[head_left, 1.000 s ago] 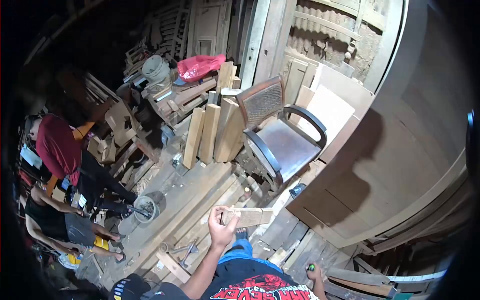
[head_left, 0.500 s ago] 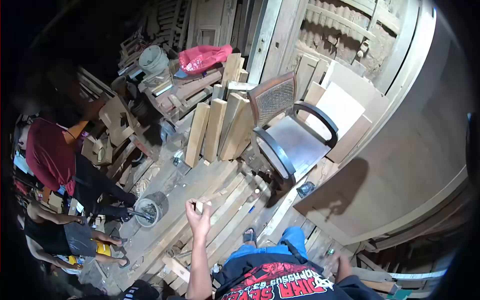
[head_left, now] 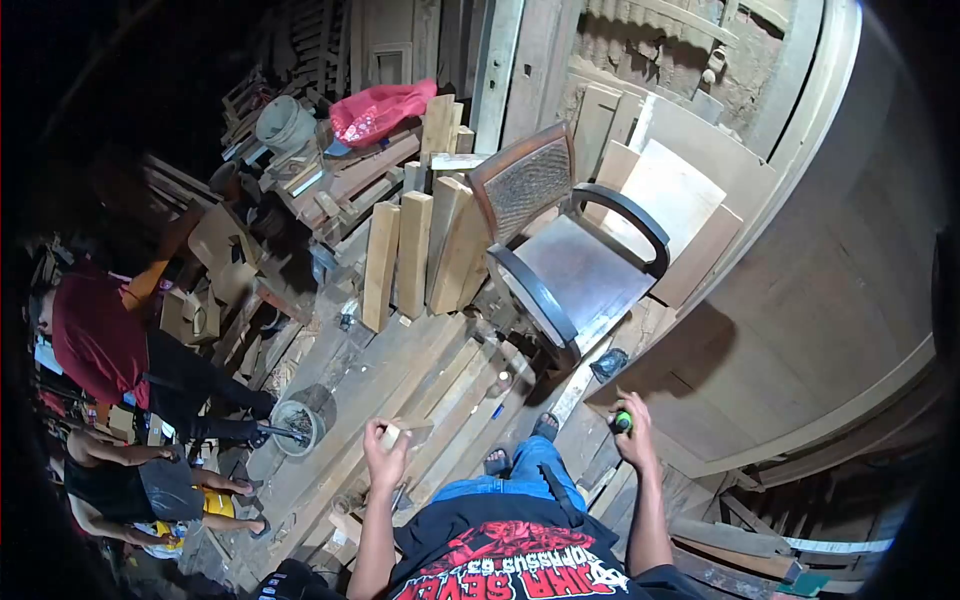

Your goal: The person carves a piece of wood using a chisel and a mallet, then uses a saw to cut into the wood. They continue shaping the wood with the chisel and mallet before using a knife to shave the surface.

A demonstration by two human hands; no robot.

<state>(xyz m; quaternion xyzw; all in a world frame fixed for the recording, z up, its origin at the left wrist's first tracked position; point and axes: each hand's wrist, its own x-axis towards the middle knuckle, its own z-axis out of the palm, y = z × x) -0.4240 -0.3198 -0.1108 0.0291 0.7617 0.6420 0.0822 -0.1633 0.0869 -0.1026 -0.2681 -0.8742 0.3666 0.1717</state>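
The left hand holds a small, flat block of wood. Its fingers are pinched on the near end of the block, and the other end sticks out to the right, up in the air above some long planks. The right hand is well apart from it, out on the right side. Its fingers are curled around a small green and black tool, but too little of it shows to say what kind. Two feet in dark sandals are on the floor between the hands. Past them is a chair with dark arms and a woven back, tilted over a bit. A dark bundle lies near its seat. Left of the chair, short boards stand up on end. A big flat panel leans on the right. On the left is a bucket with bits in it. Near it are two other people, one in a red top and one in a black top.
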